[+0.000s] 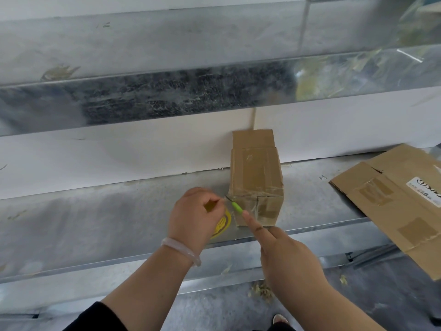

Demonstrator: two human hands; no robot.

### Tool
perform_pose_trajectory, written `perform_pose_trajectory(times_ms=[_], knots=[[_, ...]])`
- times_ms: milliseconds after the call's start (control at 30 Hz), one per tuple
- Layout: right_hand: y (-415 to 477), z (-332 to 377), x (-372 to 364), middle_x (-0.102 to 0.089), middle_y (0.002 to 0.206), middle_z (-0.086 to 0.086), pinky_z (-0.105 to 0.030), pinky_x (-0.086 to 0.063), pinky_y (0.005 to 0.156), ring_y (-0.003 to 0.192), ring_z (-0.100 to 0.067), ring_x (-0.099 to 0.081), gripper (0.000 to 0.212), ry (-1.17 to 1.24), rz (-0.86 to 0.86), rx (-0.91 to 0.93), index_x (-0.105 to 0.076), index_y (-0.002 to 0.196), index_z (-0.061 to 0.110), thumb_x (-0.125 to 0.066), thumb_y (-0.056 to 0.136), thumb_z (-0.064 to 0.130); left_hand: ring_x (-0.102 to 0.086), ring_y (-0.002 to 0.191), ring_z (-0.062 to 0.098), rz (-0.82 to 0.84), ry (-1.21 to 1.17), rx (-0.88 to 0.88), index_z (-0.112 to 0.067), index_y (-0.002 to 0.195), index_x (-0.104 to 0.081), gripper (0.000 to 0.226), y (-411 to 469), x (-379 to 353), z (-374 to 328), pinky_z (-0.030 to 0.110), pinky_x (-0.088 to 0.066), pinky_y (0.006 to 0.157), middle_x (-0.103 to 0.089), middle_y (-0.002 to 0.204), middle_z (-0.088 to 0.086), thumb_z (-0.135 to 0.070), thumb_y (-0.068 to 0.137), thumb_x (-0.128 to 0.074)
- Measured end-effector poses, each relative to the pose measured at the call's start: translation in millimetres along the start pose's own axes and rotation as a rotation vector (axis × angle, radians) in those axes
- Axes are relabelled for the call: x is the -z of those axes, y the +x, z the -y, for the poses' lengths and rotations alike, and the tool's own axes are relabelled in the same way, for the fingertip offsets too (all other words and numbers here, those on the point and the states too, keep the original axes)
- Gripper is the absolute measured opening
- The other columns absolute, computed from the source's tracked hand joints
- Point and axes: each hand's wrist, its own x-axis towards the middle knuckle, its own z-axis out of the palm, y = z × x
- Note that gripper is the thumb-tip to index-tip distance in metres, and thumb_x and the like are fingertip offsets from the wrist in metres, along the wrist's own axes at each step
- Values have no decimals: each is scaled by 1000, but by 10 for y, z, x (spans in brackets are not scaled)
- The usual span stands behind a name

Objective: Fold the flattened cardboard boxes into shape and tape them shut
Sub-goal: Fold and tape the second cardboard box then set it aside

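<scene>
A small folded cardboard box (256, 177) stands on the metal shelf (107, 211), its near end covered with clear tape and one flap upright at the back. My left hand (194, 216) grips a roll of tape with a yellow core (223, 223) just left of the box's near corner. A strip of clear tape runs from the roll to the box. My right hand (286, 254) holds a small green-handled cutter (236, 207), index finger stretched along it, its tip at the tape beside the box corner.
A flattened cardboard box (401, 204) with old tape patches and a white label lies at the right, overhanging the shelf's front edge. A white wall panel and a metal ledge (167, 99) rise behind. Scraps lie on the floor (260, 290) below.
</scene>
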Motion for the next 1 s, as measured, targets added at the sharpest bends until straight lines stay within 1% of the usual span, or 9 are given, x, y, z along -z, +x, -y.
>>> perform_pose_trajectory(times_ms=[200, 300, 433, 533, 633, 700, 733, 833, 1000], knots=[[-13, -22, -74, -52, 117, 9, -27, -42, 60, 70, -14, -46, 92, 52, -104, 35, 38, 129, 50, -40, 98, 13, -56, 78, 2, 2, 8, -2, -22, 73, -72, 10, -26, -8, -20, 11, -38, 66, -64, 78, -12, -27, 82, -69], [-100, -125, -153, -59, 85, 12, -24, -34, 37, 48, -13, -49, 76, 161, -259, 79, -4, 155, 41, -44, 93, 23, -57, 78, 4, 4, 15, -2, -22, 72, -71, 13, -21, 11, 4, 15, -39, 67, -64, 78, -12, -28, 83, -68], [-208, -111, -108, -54, 77, 18, -15, -36, 49, 66, 0, -56, 38, 420, -220, 45, -25, 132, 61, -36, 100, 44, -57, 79, 2, 1, -11, -3, -23, 73, -71, 10, -33, 13, -21, 7, -37, 68, -65, 79, -12, -27, 82, -70], [-174, -128, -120, -53, 64, 8, -12, -39, 55, 64, 2, -53, 19, 657, -252, -83, -49, 112, 49, -54, 96, 40, -57, 80, 4, 6, -15, 3, -22, 73, -72, 11, -49, 17, -24, 7, -37, 68, -65, 79, -12, -27, 83, -69], [-168, -61, -103, -52, 55, 11, -16, -37, 53, 58, -2, -51, 15, 776, -224, -78, -64, 95, 46, -50, 94, 45, -57, 80, 3, 11, -9, -1, -23, 73, -72, 12, -76, 17, -26, 8, -38, 68, -65, 78, -12, -29, 83, -68], [-168, -13, -70, -53, 58, 16, -17, -36, 53, 59, -2, -50, 19, 754, -182, -18, -60, 92, 55, -43, 94, 49, -57, 79, 3, 20, -9, -9, -24, 73, -72, 13, -93, 10, -29, 7, -38, 67, -65, 78, -13, -31, 84, -68], [-162, -3, -64, -56, 62, 19, -18, -37, 54, 61, -2, -52, 21, 725, -154, 0, -56, 104, 60, -42, 97, 46, -57, 79, 2, 22, -8, -14, -25, 74, -71, 14, -100, 7, -31, 7, -38, 67, -64, 77, -13, -33, 84, -67], [-169, 3, -76, -57, 62, 21, -19, -37, 51, 57, -3, -54, 54, 646, -59, 39, -15, 131, 75, -38, 103, 35, -57, 79, 1, 29, 5, -28, -26, 75, -72, 15, -109, 2, -32, 7, -37, 67, -64, 77, -14, -36, 85, -66], [-135, 66, -40, -49, 57, 9, -23, -38, 55, 57, -8, -50, 67, 525, -61, 58, 8, 129, 76, -33, 104, 30, -58, 81, 1, 31, -3, -37, -26, 76, -72, 12, -129, -7, -41, 12, -41, 69, -65, 80, -13, -32, 84, -66]])
